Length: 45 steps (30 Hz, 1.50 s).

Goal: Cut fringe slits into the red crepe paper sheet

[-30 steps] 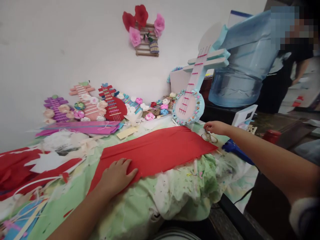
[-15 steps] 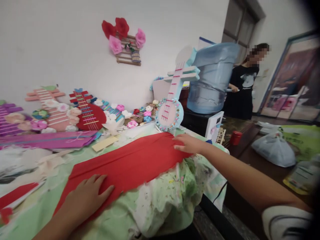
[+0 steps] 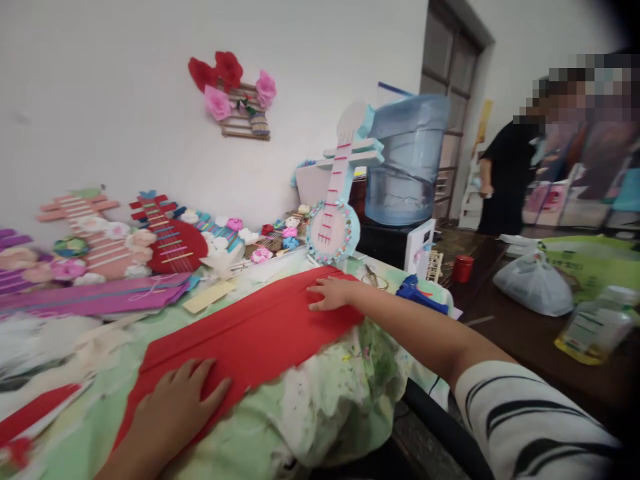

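A long sheet of red crepe paper (image 3: 260,327) lies spread across the cloth-covered table. My left hand (image 3: 183,397) rests flat on its near left end, fingers apart. Farther off, my right hand (image 3: 333,293) lies on the paper's right part with the fingers spread. Just behind the sheet stands a pale blue and white craft lute (image 3: 333,230) with pink strings. Scissors (image 3: 373,277) lie beyond my right forearm, partly hidden by it.
Several decorated craft lutes, one of them red (image 3: 177,247), lean along the wall. Purple paper (image 3: 100,293) lies at left. A water bottle (image 3: 407,160) stands on a dispenser behind the table. A person in black (image 3: 510,173) is at the back right.
My right hand has slid left and inward over the red paper. My left hand stays nearly in place. The view has turned slightly right, and the person at the back has moved.
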{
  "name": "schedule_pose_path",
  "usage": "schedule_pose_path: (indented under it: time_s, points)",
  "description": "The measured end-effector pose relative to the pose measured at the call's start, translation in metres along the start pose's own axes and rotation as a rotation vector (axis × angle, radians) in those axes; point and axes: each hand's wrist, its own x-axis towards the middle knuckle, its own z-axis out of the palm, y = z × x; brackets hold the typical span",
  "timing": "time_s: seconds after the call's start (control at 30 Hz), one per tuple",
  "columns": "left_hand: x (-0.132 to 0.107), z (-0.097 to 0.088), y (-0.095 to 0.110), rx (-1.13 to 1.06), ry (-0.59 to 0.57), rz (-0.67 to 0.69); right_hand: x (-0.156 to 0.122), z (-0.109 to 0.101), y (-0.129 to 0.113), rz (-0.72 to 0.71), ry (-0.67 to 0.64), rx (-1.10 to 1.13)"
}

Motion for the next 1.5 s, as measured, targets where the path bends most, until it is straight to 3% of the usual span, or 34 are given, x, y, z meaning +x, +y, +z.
schedule_pose_path:
  time_s: [0.17,0.5,0.73,0.9,1.07,1.17,1.27,1.4,1.5]
  points:
    - [-0.012,-0.02,0.02,0.099,-0.033,-0.036,0.008,0.0,-0.011,-0.135,-0.021,0.006]
    - [-0.019,-0.02,0.02,0.055,-0.054,-0.073,0.008,0.03,-0.005,-0.146,-0.071,-0.032]
    - [-0.022,-0.022,0.018,0.037,-0.073,-0.084,0.005,0.026,-0.008,-0.18,0.019,-0.066]
    - [-0.023,-0.023,0.016,0.049,-0.088,-0.083,0.008,0.028,-0.009,-0.008,0.154,-0.103]
    - [-0.023,-0.024,0.017,0.065,-0.107,-0.079,0.019,0.016,0.017,0.173,0.203,-0.109]
    - [-0.022,-0.025,0.018,0.074,-0.118,-0.083,0.03,0.002,0.041,0.284,0.117,-0.099]
    - [-0.022,-0.025,0.018,0.077,-0.129,-0.091,0.036,-0.008,0.057,0.301,-0.03,-0.085]
    - [-0.023,-0.026,0.018,0.075,-0.14,-0.092,0.032,-0.008,0.058,0.279,-0.142,-0.101]
    - [-0.023,-0.027,0.019,0.075,-0.143,-0.095,0.025,-0.002,0.051,0.28,-0.129,-0.142]
